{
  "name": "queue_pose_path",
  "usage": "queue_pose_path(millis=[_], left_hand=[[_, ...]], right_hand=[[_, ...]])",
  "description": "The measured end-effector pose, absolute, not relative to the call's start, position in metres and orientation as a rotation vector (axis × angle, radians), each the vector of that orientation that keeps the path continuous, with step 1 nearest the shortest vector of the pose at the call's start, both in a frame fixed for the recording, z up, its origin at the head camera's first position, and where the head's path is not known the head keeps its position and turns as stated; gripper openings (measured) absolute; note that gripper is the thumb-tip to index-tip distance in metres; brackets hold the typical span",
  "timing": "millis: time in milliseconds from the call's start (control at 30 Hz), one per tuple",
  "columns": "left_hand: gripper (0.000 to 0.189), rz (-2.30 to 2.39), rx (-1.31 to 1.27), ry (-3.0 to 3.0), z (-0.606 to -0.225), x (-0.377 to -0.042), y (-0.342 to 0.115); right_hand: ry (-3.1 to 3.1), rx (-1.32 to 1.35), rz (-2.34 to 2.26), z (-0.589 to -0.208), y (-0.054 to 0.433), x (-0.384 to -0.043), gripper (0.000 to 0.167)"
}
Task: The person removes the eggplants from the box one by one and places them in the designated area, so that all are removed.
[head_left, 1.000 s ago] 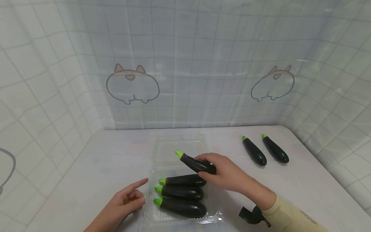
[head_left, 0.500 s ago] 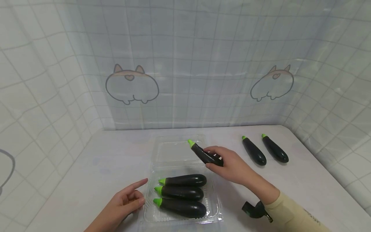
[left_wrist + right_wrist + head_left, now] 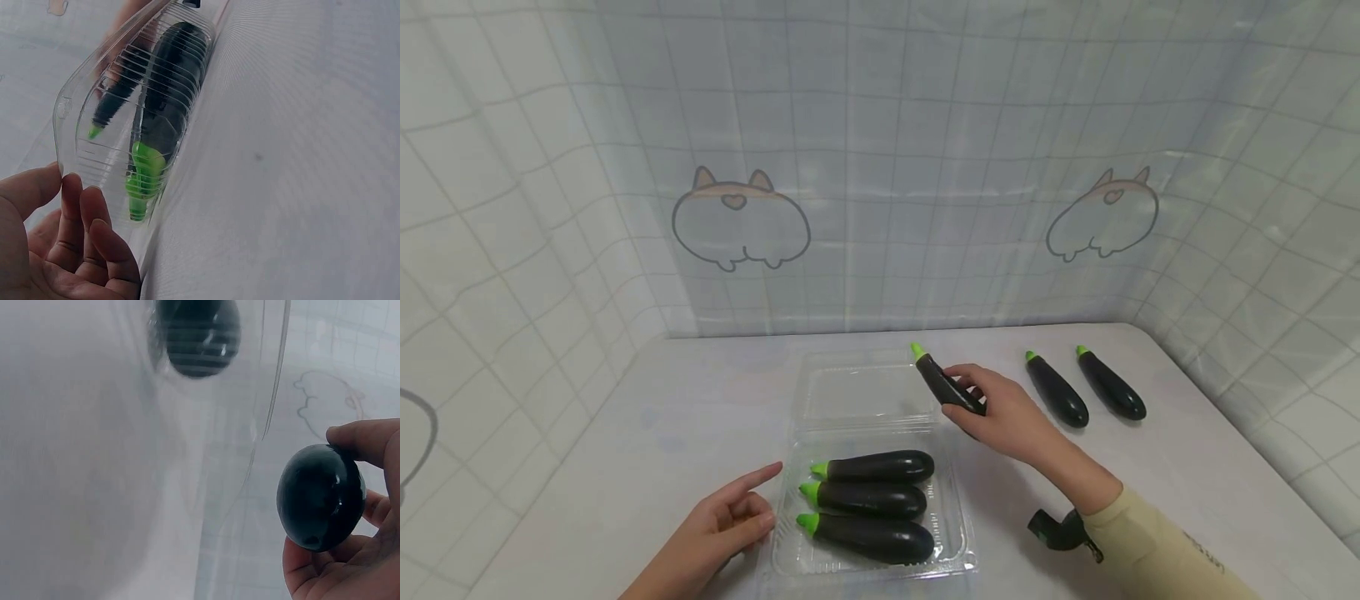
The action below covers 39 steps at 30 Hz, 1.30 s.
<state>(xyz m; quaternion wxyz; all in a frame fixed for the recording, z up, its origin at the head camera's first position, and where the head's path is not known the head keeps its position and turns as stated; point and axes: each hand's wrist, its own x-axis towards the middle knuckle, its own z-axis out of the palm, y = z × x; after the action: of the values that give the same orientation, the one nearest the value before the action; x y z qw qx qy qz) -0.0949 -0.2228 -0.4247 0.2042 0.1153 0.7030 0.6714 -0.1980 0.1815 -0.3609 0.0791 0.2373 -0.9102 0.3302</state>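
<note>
My right hand [image 3: 1003, 412] grips a dark eggplant with a green stem [image 3: 951, 387], thumb and fingers round its thick end. It is tilted and raised near the hinge side of a clear plastic clamshell box [image 3: 955, 517]. The right wrist view shows its rounded end [image 3: 320, 497] between thumb and fingers. Inside the box lie three more eggplants [image 3: 876, 497] side by side, stems left. My left hand [image 3: 722, 521] is at the box's left edge, index finger extended and other fingers bent. In the left wrist view, fingertips touch the clear rim [image 3: 61, 119].
Two further eggplants [image 3: 1057, 392] lie on the white table [image 3: 700, 408] at the back right. The box's lid [image 3: 865, 387] lies open behind it. A black device [image 3: 1060, 531] sits under my right wrist. Grid-patterned curtains [image 3: 925, 167] surround the table's back and sides.
My right hand has moved up and to the right with the eggplant, away from the ones in the box. The eggplant has turned steeper. My left hand stays put.
</note>
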Motion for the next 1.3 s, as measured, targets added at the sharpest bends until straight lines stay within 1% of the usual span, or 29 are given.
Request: queue_pose_path(millis=[333,600,1067,1300], left_hand=[[0.064,1.865,0.337,1.983,-0.426,-0.094,-0.223],[0.064,1.833,0.301,2.023,-0.424,-0.093,-0.222],[0.065,1.827,0.314,2.033,-0.424,-0.093,-0.222],[0.065,1.833,0.314,2.017,-0.424,-0.093,-0.222]], right_hand=[[-2.783,0.562,0.947,-0.368,0.194,-0.21,0.053],[-2.835,0.479,0.944,-0.371,0.201,-0.217,0.055],[-2.892,0.334,0.912,-0.378,0.214,-0.23,0.056],[-2.921,0.261,0.842,-0.384,0.217,-0.237,0.053]])
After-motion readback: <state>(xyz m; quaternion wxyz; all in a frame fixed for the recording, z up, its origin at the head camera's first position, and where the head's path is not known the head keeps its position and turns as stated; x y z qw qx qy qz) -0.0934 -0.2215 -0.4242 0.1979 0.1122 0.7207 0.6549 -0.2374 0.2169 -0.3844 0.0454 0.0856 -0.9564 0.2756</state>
